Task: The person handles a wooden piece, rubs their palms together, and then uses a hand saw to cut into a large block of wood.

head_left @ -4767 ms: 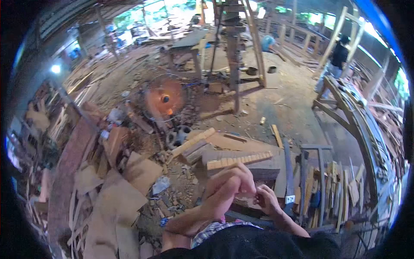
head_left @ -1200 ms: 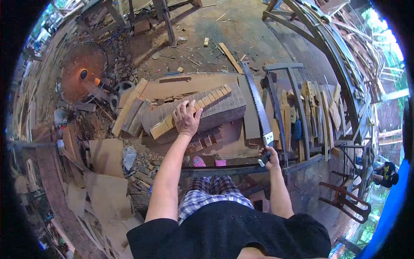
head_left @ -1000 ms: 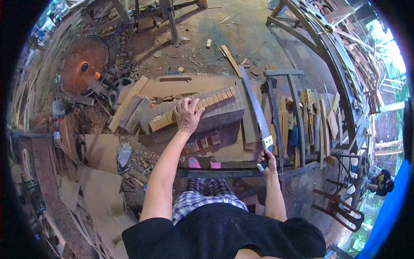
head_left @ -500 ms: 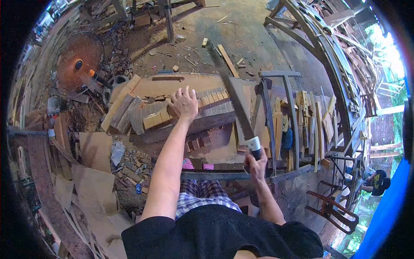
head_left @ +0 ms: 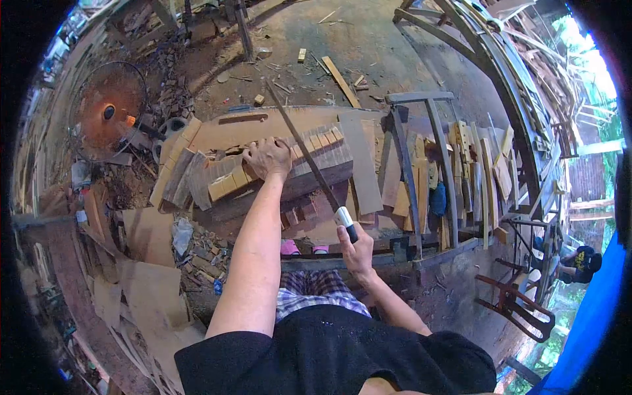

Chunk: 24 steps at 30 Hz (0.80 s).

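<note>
My left hand rests on top of a row of notched wooden blocks, its fingers curled over the upper edge. Closed round the white-and-black handle of a handsaw is my right hand. The long narrow blade slants up and to the left, across the row just right of my left hand. Whether its teeth touch the wood I cannot tell. The row lies on a board on the low workbench.
A round fan stands at the left. Wooden frames and upright strips are right of the blocks. A brown chair lies at the lower right, near a person in a dark cap. Scraps litter the floor ahead.
The saw has moved left and its blade now crosses the row of blocks, with my right hand shifted left. My left hand stays on the blocks, its fingers more curled. The view has shifted slightly.
</note>
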Motion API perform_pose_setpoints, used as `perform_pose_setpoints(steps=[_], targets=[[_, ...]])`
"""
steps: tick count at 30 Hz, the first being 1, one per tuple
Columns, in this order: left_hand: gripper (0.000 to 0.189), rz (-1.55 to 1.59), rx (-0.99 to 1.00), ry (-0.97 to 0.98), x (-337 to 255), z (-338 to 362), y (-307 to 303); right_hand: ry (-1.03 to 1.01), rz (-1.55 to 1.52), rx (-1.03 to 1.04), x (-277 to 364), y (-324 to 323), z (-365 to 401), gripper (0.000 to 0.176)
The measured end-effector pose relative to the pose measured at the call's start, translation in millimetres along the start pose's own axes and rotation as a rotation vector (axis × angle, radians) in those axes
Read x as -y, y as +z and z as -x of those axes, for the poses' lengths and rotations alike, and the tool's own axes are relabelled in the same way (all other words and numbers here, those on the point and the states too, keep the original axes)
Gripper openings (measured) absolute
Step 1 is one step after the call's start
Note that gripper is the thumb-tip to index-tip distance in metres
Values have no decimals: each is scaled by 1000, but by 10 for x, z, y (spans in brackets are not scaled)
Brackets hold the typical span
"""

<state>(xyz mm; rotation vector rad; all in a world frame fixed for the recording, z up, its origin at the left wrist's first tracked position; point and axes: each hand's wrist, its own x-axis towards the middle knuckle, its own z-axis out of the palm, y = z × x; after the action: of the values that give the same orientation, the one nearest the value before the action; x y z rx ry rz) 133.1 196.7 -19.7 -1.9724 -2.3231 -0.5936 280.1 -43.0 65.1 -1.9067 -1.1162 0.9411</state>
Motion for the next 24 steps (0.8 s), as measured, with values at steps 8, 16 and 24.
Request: perform_pose_setpoints(steps=[8,16,24], targets=[[25,-54,12,-27,-44,-28,-78,34,-36,50,-198,87,1,49],[27,-131,20,-24,-29,-35,13,49,-7,28,-180,6,167,48],[27,-148,73,4,-28,-48,-9,-23,62,-5,1,286,-250,47]])
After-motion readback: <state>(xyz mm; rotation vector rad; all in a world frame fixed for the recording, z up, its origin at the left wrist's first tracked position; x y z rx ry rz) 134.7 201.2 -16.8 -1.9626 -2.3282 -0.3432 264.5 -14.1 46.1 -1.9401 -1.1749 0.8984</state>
